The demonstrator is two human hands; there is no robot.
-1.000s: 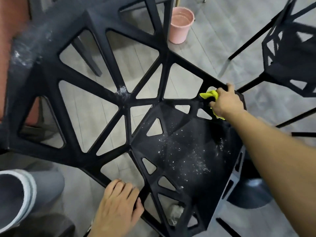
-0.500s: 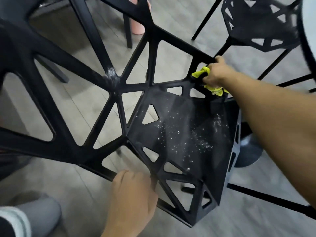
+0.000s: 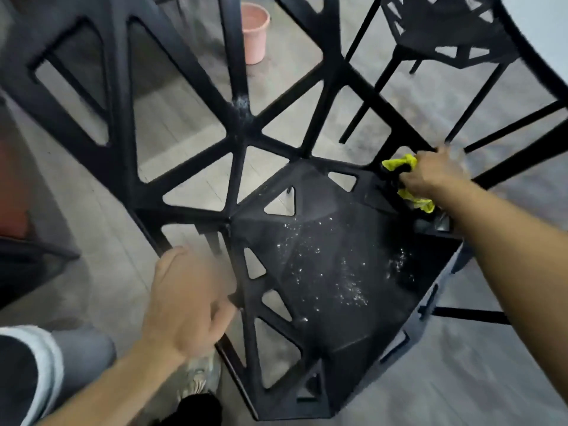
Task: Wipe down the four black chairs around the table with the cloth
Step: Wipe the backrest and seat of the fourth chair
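Yellow cloth [image 3: 399,163] is bunched in my right hand [image 3: 430,173] against the black chair's [image 3: 322,256] far-right strut; my left hand [image 3: 184,299] grips its near-left frame.

**Count of what I see**

I count two black chairs: the near chair [image 3: 322,272] with the speckled seat and a second chair [image 3: 445,29] at the upper right. There is one yellow cloth [image 3: 399,163], one pink bucket [image 3: 254,33] on the floor, and two hands, the left hand [image 3: 184,299] and the right hand [image 3: 430,175]
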